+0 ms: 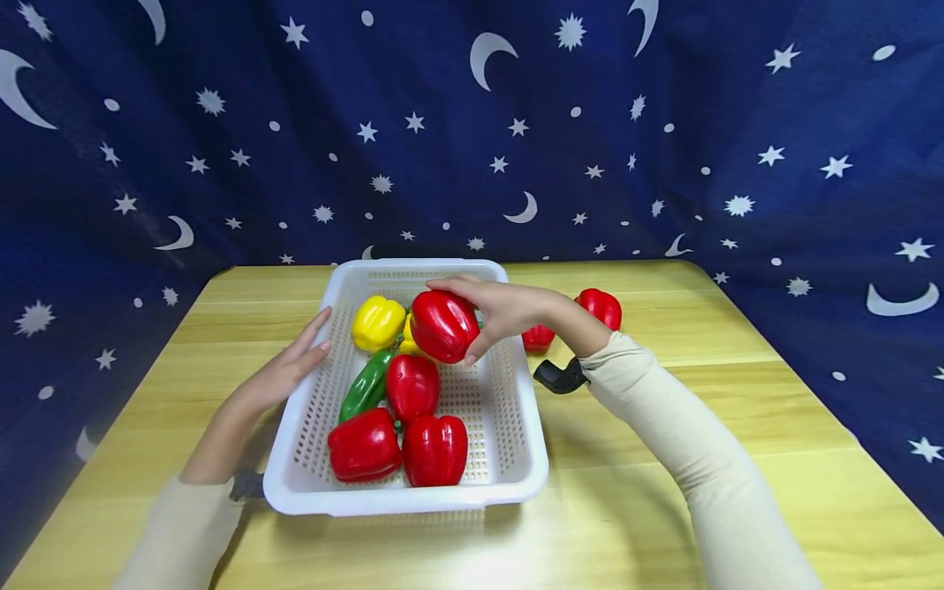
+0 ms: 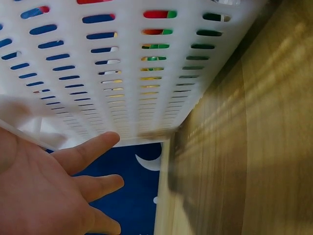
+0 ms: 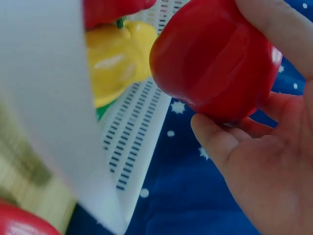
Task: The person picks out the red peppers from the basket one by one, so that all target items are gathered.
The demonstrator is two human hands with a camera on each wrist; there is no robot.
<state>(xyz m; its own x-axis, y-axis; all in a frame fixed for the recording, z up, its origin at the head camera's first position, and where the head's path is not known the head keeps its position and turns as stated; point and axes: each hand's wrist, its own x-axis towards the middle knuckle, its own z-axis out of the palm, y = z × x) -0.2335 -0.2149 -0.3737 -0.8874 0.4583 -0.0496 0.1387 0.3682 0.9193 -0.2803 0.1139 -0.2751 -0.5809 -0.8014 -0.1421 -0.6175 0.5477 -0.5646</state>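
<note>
My right hand (image 1: 510,308) grips a glossy red bell pepper (image 1: 442,325) over the back part of a white perforated plastic basket (image 1: 406,501). In the right wrist view, thumb and fingers curl round this pepper (image 3: 210,63). My left hand (image 1: 286,370) lies along the basket's left side, fingers spread and fairly straight near the rim. Inside the basket are a yellow bell pepper (image 1: 378,323), a second yellow one partly hidden behind the held pepper, a long green pepper (image 1: 365,387) and three red bell peppers (image 1: 435,451).
Two more red bell peppers (image 1: 601,308) stand on the wooden table (image 1: 708,410) right of the basket, partly covered by my right arm. A black wrist mount (image 1: 560,376) sits under the right wrist. Dark blue cloth (image 1: 442,180) with moons and stars hangs behind the table.
</note>
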